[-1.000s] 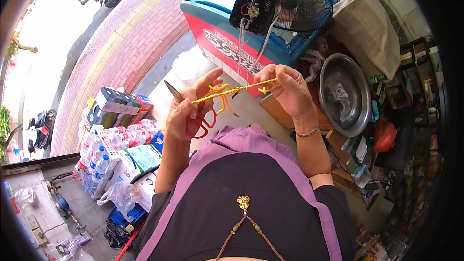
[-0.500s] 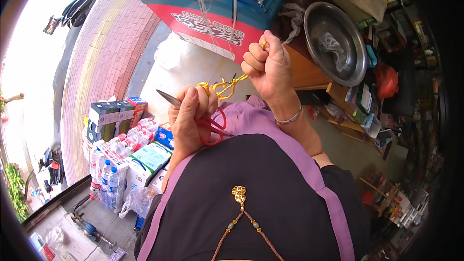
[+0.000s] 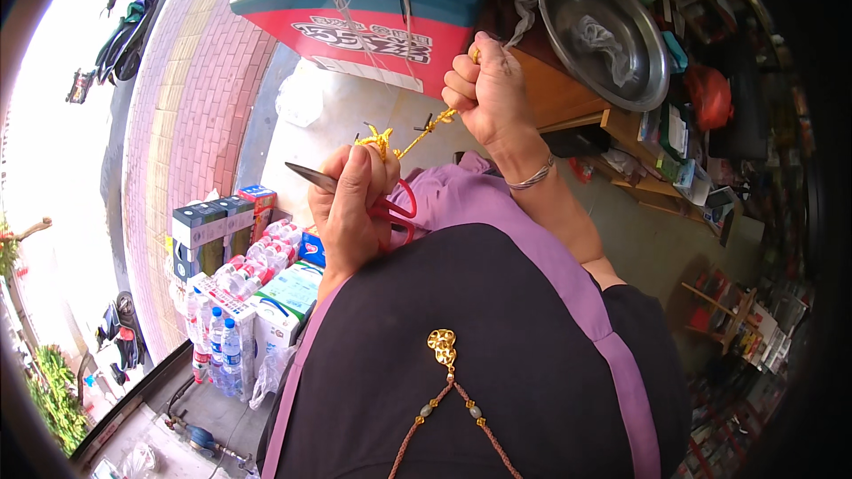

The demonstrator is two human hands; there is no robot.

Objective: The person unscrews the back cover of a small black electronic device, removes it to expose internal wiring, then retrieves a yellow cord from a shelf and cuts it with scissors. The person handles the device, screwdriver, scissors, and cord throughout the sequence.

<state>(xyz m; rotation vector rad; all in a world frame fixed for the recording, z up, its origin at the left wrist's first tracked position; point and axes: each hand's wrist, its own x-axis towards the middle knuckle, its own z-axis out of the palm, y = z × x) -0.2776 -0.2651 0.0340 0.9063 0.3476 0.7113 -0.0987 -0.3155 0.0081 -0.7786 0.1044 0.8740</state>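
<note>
My left hand (image 3: 351,200) is closed around red-handled scissors (image 3: 401,210), whose dark blades stick out to the left past my thumb. The same hand also pinches a bunch of yellow braided cord (image 3: 377,140) above its fingers. From there the cord runs up to the right into my right hand (image 3: 488,89), a fist wrapped round its other end. Between the hands the cord looks taut, and a small dark piece (image 3: 426,121) sits on it. How the cord lies inside either fist is hidden.
A red and teal chest freezer (image 3: 355,44) stands ahead. Right of it, a metal basin (image 3: 657,80) rests on a wooden desk (image 3: 555,93). On the left are bottled water (image 3: 224,346), boxes (image 3: 209,223) and a brick pavement (image 3: 191,98). Purple apron cloth (image 3: 453,191) covers my lap.
The loose loops between my hands have drawn into a straighter, tighter cord. My right hand has moved slightly up and away from the left. The whole view has shifted a little.
</note>
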